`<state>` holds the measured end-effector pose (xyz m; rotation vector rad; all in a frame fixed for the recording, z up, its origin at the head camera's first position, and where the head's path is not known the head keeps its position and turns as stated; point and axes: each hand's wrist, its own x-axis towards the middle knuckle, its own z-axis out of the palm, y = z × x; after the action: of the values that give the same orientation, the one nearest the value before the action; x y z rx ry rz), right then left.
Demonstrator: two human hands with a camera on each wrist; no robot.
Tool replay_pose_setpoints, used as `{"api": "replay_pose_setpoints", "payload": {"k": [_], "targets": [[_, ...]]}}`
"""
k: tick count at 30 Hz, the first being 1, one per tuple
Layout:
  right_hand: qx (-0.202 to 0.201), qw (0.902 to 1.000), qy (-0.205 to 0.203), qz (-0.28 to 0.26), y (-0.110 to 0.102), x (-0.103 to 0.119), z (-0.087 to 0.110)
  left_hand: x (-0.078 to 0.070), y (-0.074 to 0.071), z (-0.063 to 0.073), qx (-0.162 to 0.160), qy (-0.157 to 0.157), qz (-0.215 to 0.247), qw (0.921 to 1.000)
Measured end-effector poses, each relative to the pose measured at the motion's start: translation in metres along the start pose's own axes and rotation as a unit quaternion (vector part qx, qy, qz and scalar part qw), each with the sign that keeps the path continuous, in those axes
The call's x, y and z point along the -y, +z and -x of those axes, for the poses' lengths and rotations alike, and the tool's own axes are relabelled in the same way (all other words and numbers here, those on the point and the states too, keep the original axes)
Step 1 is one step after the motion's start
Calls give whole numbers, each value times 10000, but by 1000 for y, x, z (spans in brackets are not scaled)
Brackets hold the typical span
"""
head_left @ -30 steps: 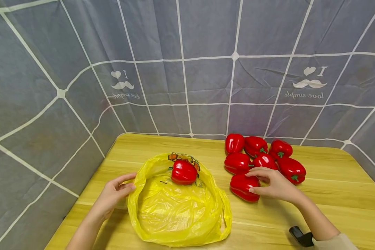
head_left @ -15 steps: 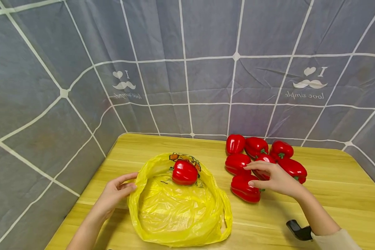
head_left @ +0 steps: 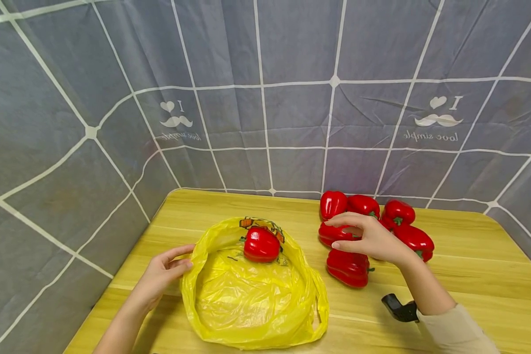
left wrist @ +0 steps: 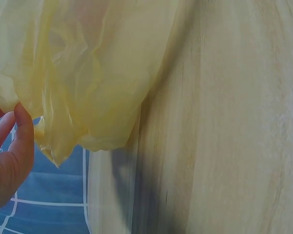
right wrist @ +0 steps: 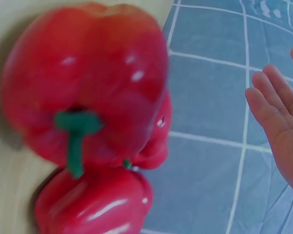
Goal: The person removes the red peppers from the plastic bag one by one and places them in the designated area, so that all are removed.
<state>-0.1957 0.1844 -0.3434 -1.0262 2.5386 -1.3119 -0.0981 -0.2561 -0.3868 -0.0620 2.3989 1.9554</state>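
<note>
A yellow plastic bag (head_left: pixel 248 305) lies with its mouth spread wide, and one red bell pepper (head_left: pixel 261 244) rests inside near its far side. At the bag's left rim my left hand (head_left: pixel 161 273) pinches the film between thumb and fingers; the left wrist view shows the fingertips on the thin yellow plastic (left wrist: pixel 64 97). My right hand (head_left: pixel 373 238) hovers over the group of red bell peppers, fingers spread and holding nothing. Beneath it are a bell pepper (head_left: pixel 347 269) at the front and another bell pepper (head_left: pixel 329 235) behind, partly covered by the hand. A green-stemmed pepper (right wrist: pixel 88 63) fills the right wrist view.
More red bell peppers (head_left: pixel 413 238) lie to the right and back on the wooden table (head_left: pixel 478 275). A grey cloth with white lines (head_left: pixel 301 118) hangs behind and at the left. A black device (head_left: pixel 400 309) sits by the right wrist.
My right hand has come off the front bell pepper and moved left and away from me, over the pepper behind. The front pepper stays on the table. My left hand keeps its place.
</note>
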Motion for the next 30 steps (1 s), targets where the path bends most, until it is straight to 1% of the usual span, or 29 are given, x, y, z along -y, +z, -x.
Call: {"api": "replay_pose_setpoints", "payload": {"k": [4,8,16,20,24,27,30], "targets": [[27,10000,54,13,4,8,-11,0,-1,0,31,-13,-14,10000],[122,9999,-107,-28,10,16,-25,-1,0,0,-2,-35,-28,10000],[478,9974,-503,-196,25,26,-53,-3,1,-2,-22,-65,-49,10000],[609,9953,-601,-442,34,32,-65,-4,2,-2,-30,-64,-90,9999],[799,9928,-603,-651,45,37,-75,-4,1,-2,-22,-82,-103,9999],[936,9912,-515,-787,53,39,-83,-5,1,-2,-20,-103,-92,9999],[986,9902,-421,-892,60,41,-89,-5,2,-1,-20,-116,-63,9999]]}}
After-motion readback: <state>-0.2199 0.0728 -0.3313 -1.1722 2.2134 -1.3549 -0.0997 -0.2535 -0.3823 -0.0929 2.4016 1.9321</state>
